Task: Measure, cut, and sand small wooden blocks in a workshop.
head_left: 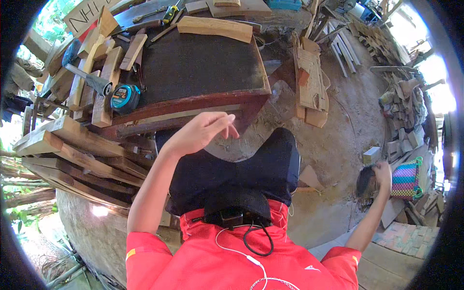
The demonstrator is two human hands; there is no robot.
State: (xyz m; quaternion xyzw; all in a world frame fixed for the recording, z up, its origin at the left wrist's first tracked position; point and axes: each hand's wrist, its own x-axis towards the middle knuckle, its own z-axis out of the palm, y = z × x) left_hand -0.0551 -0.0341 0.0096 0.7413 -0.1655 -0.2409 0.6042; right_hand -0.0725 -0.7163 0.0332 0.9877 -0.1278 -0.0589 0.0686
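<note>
My left hand [212,126] hangs in the air over my lap, near the front edge of a dark-topped wooden table [203,63], holding nothing, its fingers loosely bent and apart. My right hand [384,173] reaches far out to the right, closed on the top of a dark object [365,182] that I cannot make out, beside a striped woven bag [406,176]. On the table lie a blue tape measure [124,99], a metal tool [99,83], a screwdriver [170,14] and a curved pale board [215,30].
Planks [72,145] are stacked at left beside the table. Shaped wooden pieces [311,84] lie on the dirt floor [338,135] beyond it. Pale strips [344,50] lean at the back, and scrap wood [406,101] is piled along the right side.
</note>
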